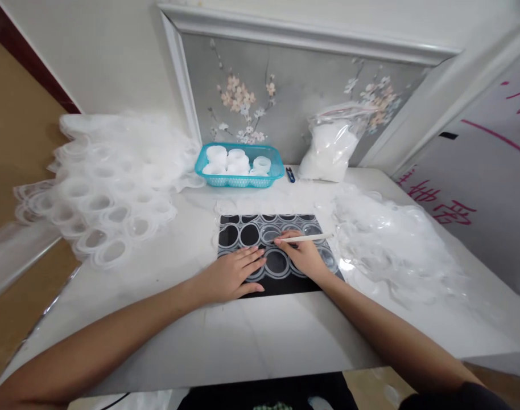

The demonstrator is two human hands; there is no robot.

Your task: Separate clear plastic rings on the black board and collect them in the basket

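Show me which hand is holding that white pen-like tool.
The right hand: it pinches the white pen-like tool over the black mat. The left hand lies palm down instead, partly on the mat.

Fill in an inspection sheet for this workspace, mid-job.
Surface: glossy white marble-look table.
Job's things: black rectangular mat under translucent ring-patterned plastic sheet; slim white pen-like tool.
Clutter: heaped translucent ring sheets, left; heaped translucent plastic, right; turquoise plastic basket holding white round pieces; small dark snips; clear plastic bag of white contents.
Left hand: spread flat over sheet and mat.
Right hand: grips the tool, tip at the sheet.
Cables: thin black cord-like line below the table, lower left.
Surroundings: white-framed floral picture behind; white board with pink writing, right.
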